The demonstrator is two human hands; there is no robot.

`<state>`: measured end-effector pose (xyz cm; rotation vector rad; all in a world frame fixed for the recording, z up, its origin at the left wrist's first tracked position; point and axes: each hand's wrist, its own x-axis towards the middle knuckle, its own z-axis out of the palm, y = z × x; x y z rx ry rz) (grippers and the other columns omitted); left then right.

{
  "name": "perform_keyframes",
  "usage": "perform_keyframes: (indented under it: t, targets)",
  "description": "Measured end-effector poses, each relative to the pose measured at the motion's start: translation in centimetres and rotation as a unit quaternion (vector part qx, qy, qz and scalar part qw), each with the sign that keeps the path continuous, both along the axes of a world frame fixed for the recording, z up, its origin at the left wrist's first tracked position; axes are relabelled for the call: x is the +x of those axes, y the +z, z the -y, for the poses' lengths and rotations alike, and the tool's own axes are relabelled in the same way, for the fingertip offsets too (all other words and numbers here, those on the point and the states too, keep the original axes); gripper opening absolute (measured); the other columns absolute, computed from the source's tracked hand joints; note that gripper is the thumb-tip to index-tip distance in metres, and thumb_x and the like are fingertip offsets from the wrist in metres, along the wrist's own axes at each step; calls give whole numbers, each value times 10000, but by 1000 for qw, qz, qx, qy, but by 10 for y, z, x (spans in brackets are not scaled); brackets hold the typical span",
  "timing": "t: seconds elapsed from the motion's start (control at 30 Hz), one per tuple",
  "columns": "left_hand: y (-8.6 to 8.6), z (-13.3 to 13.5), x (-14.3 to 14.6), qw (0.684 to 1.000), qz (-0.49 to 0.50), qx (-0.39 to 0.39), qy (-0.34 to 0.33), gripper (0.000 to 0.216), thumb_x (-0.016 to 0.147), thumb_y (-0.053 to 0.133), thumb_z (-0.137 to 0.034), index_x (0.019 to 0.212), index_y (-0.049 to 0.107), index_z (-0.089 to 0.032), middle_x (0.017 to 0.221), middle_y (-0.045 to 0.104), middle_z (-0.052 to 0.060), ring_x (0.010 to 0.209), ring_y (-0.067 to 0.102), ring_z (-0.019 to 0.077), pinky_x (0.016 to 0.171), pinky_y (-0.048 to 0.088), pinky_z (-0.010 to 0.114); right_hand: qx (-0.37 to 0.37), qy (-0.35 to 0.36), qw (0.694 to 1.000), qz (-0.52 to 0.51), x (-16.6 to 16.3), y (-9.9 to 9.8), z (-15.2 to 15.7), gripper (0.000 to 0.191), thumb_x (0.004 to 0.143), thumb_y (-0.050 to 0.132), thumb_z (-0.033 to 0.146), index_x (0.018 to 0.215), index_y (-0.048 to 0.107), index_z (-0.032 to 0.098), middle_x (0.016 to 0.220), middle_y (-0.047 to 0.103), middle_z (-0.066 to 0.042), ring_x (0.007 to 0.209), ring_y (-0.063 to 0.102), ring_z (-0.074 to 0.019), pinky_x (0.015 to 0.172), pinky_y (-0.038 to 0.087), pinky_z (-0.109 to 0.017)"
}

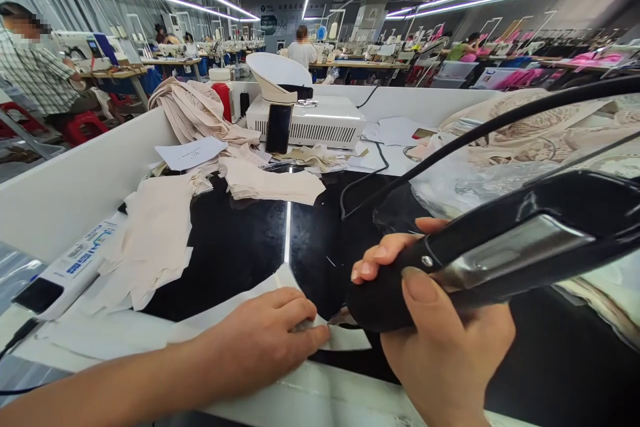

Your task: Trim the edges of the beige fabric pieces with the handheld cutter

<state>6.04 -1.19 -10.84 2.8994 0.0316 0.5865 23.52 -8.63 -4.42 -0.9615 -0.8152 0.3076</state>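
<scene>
My right hand (440, 320) is wrapped around a black flat-iron-like tool (505, 247) with a metal plate; its tip rests at a white fabric strip (345, 337) on the glossy black worktop (240, 247). My left hand (265, 340) lies on the same white piece, fingers bent and pressing it down beside the tool's tip. The tool's black cord (500, 120) arcs up to the right.
Beige fabric pieces (155, 240) pile at the left, more (273, 180) toward the middle. A white machine (310, 120) with a phone (279, 128) leaning on it stands at the back. Lace cloth (540, 133) lies right. A seated person (35, 67) is far left.
</scene>
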Motion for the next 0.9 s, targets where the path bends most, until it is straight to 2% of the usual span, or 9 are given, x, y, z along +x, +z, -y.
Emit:
perform_keyframes:
  t: [0.17, 0.3, 0.43, 0.57, 0.63, 0.7, 0.8, 0.9]
  targets:
    - [0, 0, 0, 1000, 15, -4, -4, 237, 1100, 526, -48, 1275, 659, -138, 1088, 696, 82, 976, 677, 223, 904, 622, 308, 27, 9, 999, -14, -3, -1, -5, 411, 881, 947, 482, 1175, 717, 310, 820, 721, 48, 623, 692, -184, 597, 598, -336]
    - [-4, 0, 2, 1000, 21, -2, 0, 222, 1097, 532, -55, 1239, 682, -136, 1085, 702, 83, 966, 674, 223, 891, 620, 300, 0, 25, 1000, -5, -2, -4, -6, 391, 898, 937, 429, 1199, 709, 328, 837, 728, 54, 652, 707, -180, 600, 621, -320]
    - [-6, -1, 3, 1000, 29, 1, -4, 209, 1107, 540, -84, 1218, 702, -154, 1080, 720, 79, 946, 684, 215, 904, 624, 303, 4, 22, 1000, -18, 0, -3, -6, 358, 886, 948, 420, 1163, 744, 324, 814, 740, 57, 646, 703, -158, 614, 632, -288]
    - [3, -9, -1, 997, 32, -63, -3, 174, 1173, 552, -203, 1258, 703, -181, 1125, 756, 74, 1005, 720, 197, 936, 618, 284, 11, 18, 999, -29, 3, 2, -7, 432, 807, 1010, 451, 1139, 774, 310, 781, 757, 52, 626, 717, -158, 617, 648, -281]
    - [8, -16, -5, 996, 38, -77, 40, 188, 1193, 524, -217, 1196, 709, -183, 1094, 759, 65, 990, 716, 194, 915, 610, 293, 14, 8, 1000, -17, 6, 4, -6, 455, 787, 1027, 452, 1137, 775, 305, 782, 771, 48, 616, 728, -162, 602, 654, -277]
    - [11, -25, -8, 991, 35, -56, 120, 209, 1189, 524, -214, 1076, 697, -185, 1020, 737, 50, 931, 692, 208, 874, 597, 329, 11, -4, 1000, 2, 11, 3, -5, 477, 781, 1031, 472, 1145, 771, 306, 789, 781, 49, 613, 739, -164, 597, 661, -275]
    - [11, -37, -8, 973, -10, -17, 228, 169, 1148, 641, -282, 1006, 664, -192, 967, 694, 34, 881, 653, 234, 814, 564, 363, -15, -39, 998, 45, 20, 0, -2, 513, 796, 1008, 545, 1178, 758, 310, 829, 795, 45, 640, 756, -172, 625, 674, -277]
    - [12, -41, -3, 955, -79, -40, 281, 193, 1083, 764, -351, 1012, 658, -206, 990, 683, 23, 908, 641, 241, 814, 526, 357, -69, -63, 990, 107, 30, -2, 4, 447, 862, 936, 610, 1137, 746, 313, 934, 822, 18, 740, 797, -194, 681, 691, -286]
